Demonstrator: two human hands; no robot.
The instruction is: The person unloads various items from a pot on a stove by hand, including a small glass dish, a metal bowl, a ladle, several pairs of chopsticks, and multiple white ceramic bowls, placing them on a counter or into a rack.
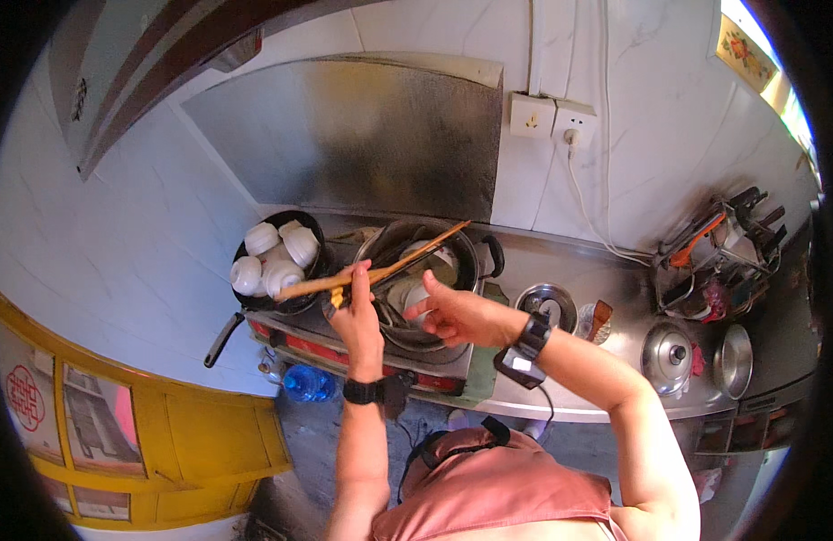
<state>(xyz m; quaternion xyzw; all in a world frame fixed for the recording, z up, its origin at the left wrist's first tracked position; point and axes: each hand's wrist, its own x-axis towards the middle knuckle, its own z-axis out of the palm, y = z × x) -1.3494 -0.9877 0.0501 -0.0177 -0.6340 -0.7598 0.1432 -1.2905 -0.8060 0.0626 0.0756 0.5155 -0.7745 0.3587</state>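
My left hand (355,308) is closed on a bundle of long chopsticks (416,253), some light wooden and some dark, slanting over a large wok (467,270) on the stove. My right hand (450,311) is beside it over the wok's right half, fingers apart and partly curled, with nothing seen in its grasp. Beneath my hands the wok holds liquid, a white bowl (416,297) and more dark sticks; my hands hide part of it. To the left, a black frying pan (242,237) holds several white bowls (298,245).
Along the steel counter (518,260) to the right stand a round metal dish (545,304), a domed pot lid (666,358), a metal basin (734,362) and a rack (714,257) with knives. The frying pan's handle (223,341) juts past the stove's front left.
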